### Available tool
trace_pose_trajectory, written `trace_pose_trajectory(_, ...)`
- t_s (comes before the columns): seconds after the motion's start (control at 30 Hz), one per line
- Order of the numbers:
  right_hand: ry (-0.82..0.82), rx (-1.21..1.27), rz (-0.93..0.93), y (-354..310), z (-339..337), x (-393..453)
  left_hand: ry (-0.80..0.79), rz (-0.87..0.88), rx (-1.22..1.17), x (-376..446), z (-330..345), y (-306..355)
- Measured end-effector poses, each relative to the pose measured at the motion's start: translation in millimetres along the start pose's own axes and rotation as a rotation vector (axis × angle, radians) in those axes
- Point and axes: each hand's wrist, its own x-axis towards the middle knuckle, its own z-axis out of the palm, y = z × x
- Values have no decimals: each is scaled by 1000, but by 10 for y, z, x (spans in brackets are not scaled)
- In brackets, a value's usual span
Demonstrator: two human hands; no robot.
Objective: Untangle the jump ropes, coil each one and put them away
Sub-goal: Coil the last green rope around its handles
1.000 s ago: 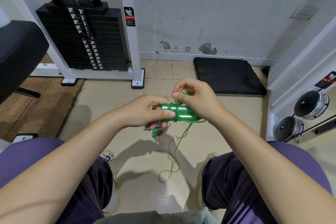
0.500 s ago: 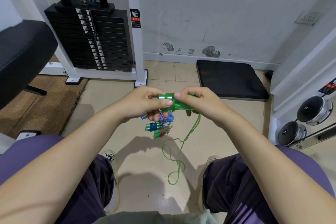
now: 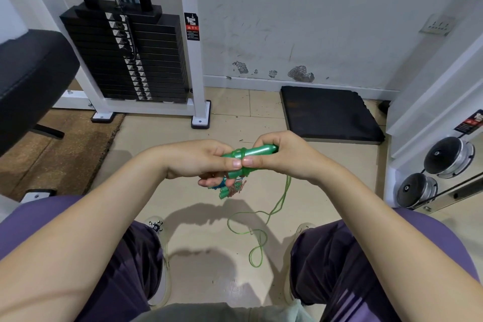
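Coiling step: both hands [image 3: 198,162] [image 3: 277,157] pinch green handles [image 3: 251,154], thumbs pressed together over wrapped cord [image 3: 274,206]; slack hangs to floor, next likely wind it on

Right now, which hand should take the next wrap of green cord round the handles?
Right hand, probably. The loose green cord hangs from its side to the floor, while the left hand grips the green handles and also holds other rope bundles underneath.
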Motion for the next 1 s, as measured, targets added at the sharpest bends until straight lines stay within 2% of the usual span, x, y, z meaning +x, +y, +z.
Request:
trace_pose_trajectory(0.2,-80,325,1,-20,-40,-16,127,133,-74,17,3,-11)
trace_pose_trajectory(0.43,-199,802,-95,83,-3,55,286,181,-203,8,-28,36)
trace_pose_trajectory(0.53,-130,754,-105,77,59,79,357,191,-216,49,-33,10)
trace_pose_trajectory(0.6,-17,639,-98,72,121,97,328,191,-195,63,14,-4)
trace_pose_trajectory(0.67,25,591,-99,84,153,109,271,191,-203,76,48,-15)
trace_pose_trajectory(0.87,-28,566,-101,60,139,78,120,131,-300,29,4,12)
trace_pose_trajectory(1.0,-47,636,-62,39,151,84,182,179,-305,50,47,27)
